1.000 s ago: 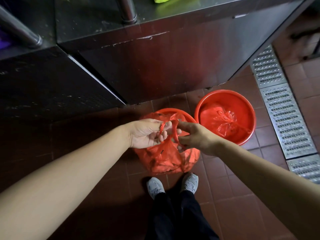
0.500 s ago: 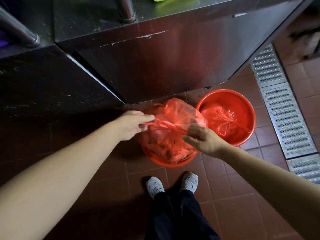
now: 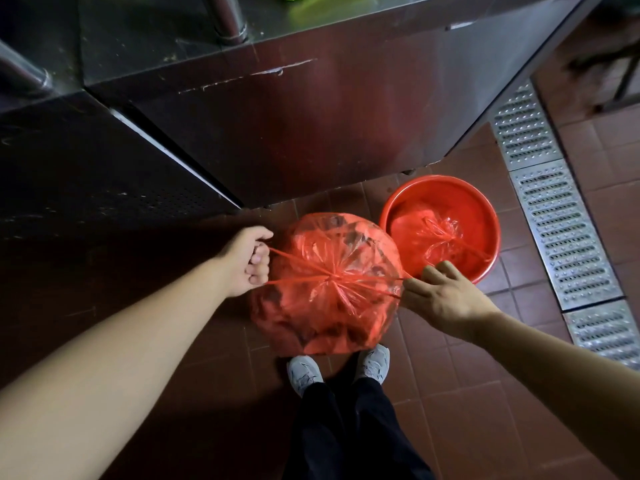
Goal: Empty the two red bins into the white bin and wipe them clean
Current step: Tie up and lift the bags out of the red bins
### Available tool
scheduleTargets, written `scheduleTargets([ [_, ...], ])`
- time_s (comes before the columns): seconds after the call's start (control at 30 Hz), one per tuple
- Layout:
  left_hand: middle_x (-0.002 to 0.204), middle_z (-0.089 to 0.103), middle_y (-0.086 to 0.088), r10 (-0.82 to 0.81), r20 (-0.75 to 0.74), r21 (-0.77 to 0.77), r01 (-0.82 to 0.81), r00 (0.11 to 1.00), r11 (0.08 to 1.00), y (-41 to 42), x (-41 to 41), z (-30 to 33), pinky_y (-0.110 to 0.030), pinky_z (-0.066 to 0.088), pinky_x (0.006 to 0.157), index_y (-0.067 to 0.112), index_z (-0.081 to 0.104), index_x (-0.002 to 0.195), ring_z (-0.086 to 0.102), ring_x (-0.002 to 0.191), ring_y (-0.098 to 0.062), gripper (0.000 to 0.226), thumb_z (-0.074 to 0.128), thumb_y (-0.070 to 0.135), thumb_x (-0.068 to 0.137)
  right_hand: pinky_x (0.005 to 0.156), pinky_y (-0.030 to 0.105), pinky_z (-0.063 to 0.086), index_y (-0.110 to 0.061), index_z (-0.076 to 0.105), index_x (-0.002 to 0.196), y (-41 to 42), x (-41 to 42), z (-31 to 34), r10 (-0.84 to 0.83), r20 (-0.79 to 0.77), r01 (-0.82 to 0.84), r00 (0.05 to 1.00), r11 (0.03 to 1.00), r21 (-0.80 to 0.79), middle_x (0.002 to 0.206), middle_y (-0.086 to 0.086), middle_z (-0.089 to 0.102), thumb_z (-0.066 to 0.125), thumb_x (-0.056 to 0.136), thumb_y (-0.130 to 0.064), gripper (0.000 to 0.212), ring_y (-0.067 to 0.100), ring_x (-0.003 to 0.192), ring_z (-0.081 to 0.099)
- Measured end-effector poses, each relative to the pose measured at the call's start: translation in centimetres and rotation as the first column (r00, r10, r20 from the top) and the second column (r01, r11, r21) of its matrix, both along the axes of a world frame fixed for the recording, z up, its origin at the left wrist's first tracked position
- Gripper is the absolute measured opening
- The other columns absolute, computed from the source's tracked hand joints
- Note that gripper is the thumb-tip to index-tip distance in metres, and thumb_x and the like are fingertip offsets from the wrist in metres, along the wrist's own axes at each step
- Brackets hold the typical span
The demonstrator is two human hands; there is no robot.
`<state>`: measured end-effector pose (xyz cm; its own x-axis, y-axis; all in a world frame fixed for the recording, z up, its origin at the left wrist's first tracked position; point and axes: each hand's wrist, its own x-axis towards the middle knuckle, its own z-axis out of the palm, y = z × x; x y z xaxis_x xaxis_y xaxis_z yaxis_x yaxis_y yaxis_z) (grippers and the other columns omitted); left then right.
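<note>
Since half a second ago the hands have pulled further apart, drawing the bag (image 3: 329, 282) handles taut; the bag now hides the near bin under it. Steel worktop (image 3: 311, 109) behind, floor drain (image 3: 561, 230) at right. Far red bin (image 3: 441, 188) on the floor holds a smaller tied bag (image 3: 438, 237). Left hand (image 3: 247, 259) grip clamped on the handle strands; right hand (image 3: 443, 296) pinches the opposite strands, other fingers loose. Step looks like knot tightening on the first bag. Next: finish the knot, lift the bag out, carry it to the white bin, which is not in view.
</note>
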<state>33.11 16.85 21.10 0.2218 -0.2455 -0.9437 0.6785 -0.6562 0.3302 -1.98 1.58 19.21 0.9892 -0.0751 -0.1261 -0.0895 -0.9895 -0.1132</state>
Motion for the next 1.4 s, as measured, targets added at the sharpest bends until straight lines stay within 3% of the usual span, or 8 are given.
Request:
scheduleTargets([
  [0.33, 0.051, 0.027, 0.004, -0.002, 0.042, -0.043, 0.004, 0.999, 0.999, 0.0, -1.5, -0.6, -0.026, 0.016, 0.044, 0.02, 0.034, 0.058, 0.019, 0.038, -0.012, 0.034, 0.048, 0.029, 0.087, 0.075, 0.04, 0.043, -0.021, 0.065, 0.101, 0.4, 1.1, 0.2, -0.169, -0.151, 0.184, 0.974, 0.979, 0.088, 0.1, -0.003, 0.062, 0.042, 0.096, -0.038, 0.029, 0.025, 0.082, 0.055],
  [0.43, 0.057, 0.033, 0.001, -0.06, -0.006, -0.121, 0.059, 0.998, 0.991, -0.5, -2.3, 0.5, -0.027, 0.021, 0.046, 0.018, 0.039, 0.062, 0.024, 0.042, -0.012, 0.028, 0.047, 0.021, 0.088, 0.074, 0.042, 0.045, -0.017, 0.066, 0.092, 1.3, 1.8, 1.1, -0.281, -0.132, 0.307, 0.95, 0.917, 0.254, 0.09, -0.001, 0.061, 0.046, 0.093, -0.031, 0.024, 0.026, 0.079, 0.056],
  [0.57, 0.068, 0.055, -0.007, -0.188, -0.027, -0.194, 0.179, 0.982, 0.965, -1.1, -4.3, 2.8, -0.026, 0.037, 0.05, 0.01, 0.056, 0.071, 0.049, 0.052, -0.015, 0.013, 0.053, 0.017, 0.081, 0.061, 0.035, 0.042, -0.009, 0.058, 0.074, 2.9, 4.5, 3.2, -0.563, -0.121, 0.488, 0.818, 0.566, 0.665, 0.072, -0.002, 0.054, 0.058, 0.078, -0.009, 0.005, 0.019, 0.065, 0.049],
  [0.7, 0.088, 0.072, -0.011, -0.281, -0.056, -0.163, 0.269, 0.958, 0.949, -1.8, -6.2, 5.0, -0.028, 0.044, 0.061, 0.007, 0.067, 0.09, 0.066, 0.07, -0.018, 0.021, 0.05, 0.019, 0.084, 0.065, 0.02, 0.042, -0.013, 0.067, 0.081, 4.4, 8.1, 6.0, -0.684, -0.23, 0.545, 0.693, 0.287, 0.788, 0.08, -0.004, 0.064, 0.052, 0.071, -0.009, 0.019, 0.009, 0.073, 0.055],
  [0.9, 0.082, 0.067, -0.01, -0.183, -0.16, -0.115, 0.165, 0.97, 0.979, -2.8, -7.9, 7.2, -0.03, 0.05, 0.061, 0.004, 0.062, 0.111, 0.059, 0.071, -0.023, 0.033, 0.049, 0.023, 0.088, 0.074, 0.028, 0.043, -0.007, 0.068, 0.11, 7.1, 10.1, 8.0, -0.54, -0.202, 0.486, 0.817, 0.458, 0.744, 0.096, 0.003, 0.058, 0.055, 0.076, -0.007, 0.036, 0.016, 0.083, 0.053],
  [1.07, 0.101, 0.075, -0.007, -0.143, -0.122, -0.083, 0.133, 0.982, 0.988, -2.8, -8.3, 6.8, -0.035, 0.05, 0.081, 0.007, 0.063, 0.116, 0.064, 0.095, -0.025, 0.039, 0.047, 0.028, 0.087, 0.086, 0.024, 0.045, -0.013, 0.062, 0.133, 7.5, 8.6, 6.2, -0.535, -0.196, 0.524, 0.822, 0.573, 0.63, 0.127, 0.004, 0.061, 0.056, 0.089, -0.007, 0.045, 0.023, 0.107, 0.062],
  [1.2, 0.085, 0.072, -0.005, -0.069, -0.008, -0.076, 0.068, 0.998, 0.995, -4.2, -10.0, 4.5, -0.027, 0.042, 0.063, 0.015, 0.061, 0.099, 0.061, 0.068, -0.016, 0.022, 0.048, 0.025, 0.083, 0.088, 0.031, 0.051, -0.012, 0.071, 0.106, 4.8, 6.8, 3.2, -0.701, -0.048, 0.549, 0.711, 0.512, 0.66, 0.112, 0.002, 0.068, 0.063, 0.085, -0.001, 0.026, 0.018, 0.094, 0.065],
  [1.4, 0.084, 0.076, 0.001, -0.097, 0.17, -0.045, 0.106, 0.981, 0.993, -7.8, -13.5, 1.5, -0.025, 0.049, 0.063, 0.018, 0.075, 0.069, 0.069, 0.069, -0.011, 0.027, 0.053, 0.026, 0.082, 0.072, 0.036, 0.048, -0.016, 0.061, 0.086, -1.6, 1.2, -2.1, -0.801, -0.241, 0.771, 0.548, 0.372, 0.517, 0.086, 0.002, 0.064, 0.063, 0.085, -0.013, 0.003, 0.028, 0.08, 0.062],
])
